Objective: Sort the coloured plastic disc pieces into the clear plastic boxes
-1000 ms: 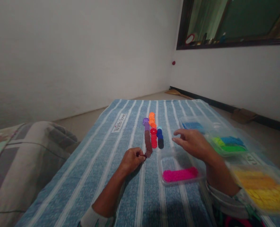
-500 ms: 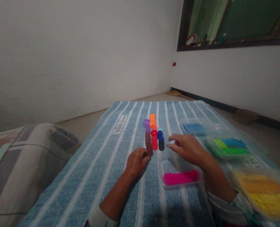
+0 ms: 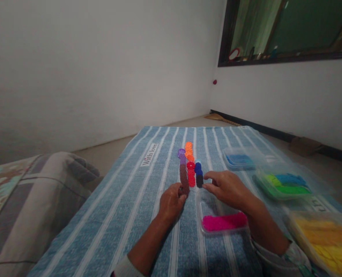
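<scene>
Flat, notched-looking discs lie in rows on the striped cloth. A brown row (image 3: 183, 176) leads up to purple discs (image 3: 181, 154). My left hand (image 3: 171, 204) has its fingers curled round the near end of the brown row. Beside that row are red discs (image 3: 191, 175), with orange discs (image 3: 189, 151) beyond them. Dark blue discs (image 3: 198, 168) and black discs (image 3: 199, 181) form a shorter row on the right. My right hand (image 3: 228, 188) hovers close to the black discs, its thumb and forefinger apart with nothing visible between them.
A clear box (image 3: 205, 231) with pink pieces sits below my right hand. Further right stand boxes of blue pieces (image 3: 238, 161), green pieces (image 3: 292, 190) and yellow pieces (image 3: 332, 250). A fabric-covered seat (image 3: 58, 192) borders the left side.
My right hand has come nearer the black discs. My left hand stays at the brown row's near end. The whole view has shifted slightly.
</scene>
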`<state>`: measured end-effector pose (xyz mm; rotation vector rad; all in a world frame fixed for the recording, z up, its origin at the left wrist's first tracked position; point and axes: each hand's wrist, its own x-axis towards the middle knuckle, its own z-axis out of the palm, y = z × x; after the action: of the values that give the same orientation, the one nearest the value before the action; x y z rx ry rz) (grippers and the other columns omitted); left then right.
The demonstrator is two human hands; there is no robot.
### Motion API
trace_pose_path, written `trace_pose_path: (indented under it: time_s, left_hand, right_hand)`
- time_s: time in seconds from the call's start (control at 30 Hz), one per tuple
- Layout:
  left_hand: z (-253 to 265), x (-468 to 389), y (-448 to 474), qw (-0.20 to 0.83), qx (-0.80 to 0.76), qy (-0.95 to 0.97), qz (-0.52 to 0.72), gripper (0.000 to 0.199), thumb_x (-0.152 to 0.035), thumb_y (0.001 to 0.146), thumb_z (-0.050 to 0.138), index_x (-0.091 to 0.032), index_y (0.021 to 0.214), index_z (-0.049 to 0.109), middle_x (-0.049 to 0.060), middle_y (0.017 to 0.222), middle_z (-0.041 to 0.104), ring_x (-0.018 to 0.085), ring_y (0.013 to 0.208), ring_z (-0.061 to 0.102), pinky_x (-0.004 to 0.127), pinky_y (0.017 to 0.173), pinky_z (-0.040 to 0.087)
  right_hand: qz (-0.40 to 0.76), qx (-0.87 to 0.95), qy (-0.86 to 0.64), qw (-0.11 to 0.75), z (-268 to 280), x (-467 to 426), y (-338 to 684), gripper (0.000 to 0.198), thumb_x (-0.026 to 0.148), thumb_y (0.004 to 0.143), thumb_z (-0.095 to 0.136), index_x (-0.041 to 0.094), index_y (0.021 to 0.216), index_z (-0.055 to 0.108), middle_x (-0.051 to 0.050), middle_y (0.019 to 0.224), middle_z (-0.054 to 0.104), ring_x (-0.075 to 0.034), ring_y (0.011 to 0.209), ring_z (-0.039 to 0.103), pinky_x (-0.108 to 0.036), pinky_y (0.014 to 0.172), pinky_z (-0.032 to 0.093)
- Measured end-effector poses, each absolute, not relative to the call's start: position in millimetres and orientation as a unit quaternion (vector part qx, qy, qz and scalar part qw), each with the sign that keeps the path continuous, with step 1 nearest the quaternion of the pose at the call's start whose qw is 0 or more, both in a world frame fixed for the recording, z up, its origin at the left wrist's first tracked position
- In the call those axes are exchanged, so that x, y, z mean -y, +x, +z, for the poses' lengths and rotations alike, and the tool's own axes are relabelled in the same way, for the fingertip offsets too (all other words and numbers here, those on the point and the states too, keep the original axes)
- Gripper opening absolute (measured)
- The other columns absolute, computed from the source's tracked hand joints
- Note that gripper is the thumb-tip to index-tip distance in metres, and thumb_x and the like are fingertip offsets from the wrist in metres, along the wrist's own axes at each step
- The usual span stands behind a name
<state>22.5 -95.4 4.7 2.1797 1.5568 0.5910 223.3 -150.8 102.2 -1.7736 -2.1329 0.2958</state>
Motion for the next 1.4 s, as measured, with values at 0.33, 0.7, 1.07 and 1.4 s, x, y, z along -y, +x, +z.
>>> trace_pose_path:
  time_s: [0.33,0.7,1.07,1.4]
  left_hand:
    - [-3,95,23,0.231,-0.529,0.767,0.281,0.028,-0.018,0.071,0.060,-0.019,0.099,0.061,0.001,0.081,0.063,0.016,0.074,0.060,0.026,0.067,0.044]
    - [10,63,5,0.256,-0.529,0.759,0.280,0.014,-0.027,0.073,0.052,-0.018,0.075,0.063,0.000,0.067,0.062,0.016,0.065,0.059,0.027,0.064,0.043]
    - [10,-4,15,0.217,-0.588,0.720,0.297,0.018,-0.024,0.074,0.055,-0.015,0.081,0.069,0.005,0.078,0.070,0.018,0.075,0.064,0.029,0.071,0.047]
    - [1,-32,33,0.188,-0.576,0.736,0.302,0.024,-0.020,0.079,0.050,-0.017,0.090,0.072,0.005,0.093,0.072,0.018,0.091,0.064,0.029,0.086,0.046]
  right_hand:
    - [0.106,0.775,-0.613,0.109,98,152,196,0.021,0.032,0.087,0.054,0.021,0.100,0.067,-0.006,0.096,0.071,-0.022,0.091,0.064,-0.029,0.072,0.036]
    - [0.059,0.718,-0.666,0.192,99,143,237,0.025,0.032,0.087,0.053,0.020,0.103,0.068,-0.006,0.088,0.071,-0.018,0.081,0.064,-0.027,0.070,0.039]
    - [0.047,0.720,-0.667,0.185,103,148,219,0.024,0.031,0.087,0.053,0.020,0.103,0.067,-0.006,0.093,0.071,-0.019,0.084,0.064,-0.028,0.071,0.040]
    - [0.061,0.836,-0.546,0.007,85,138,165,0.021,0.026,0.086,0.052,0.016,0.098,0.066,-0.012,0.091,0.070,-0.027,0.085,0.065,-0.036,0.073,0.042]
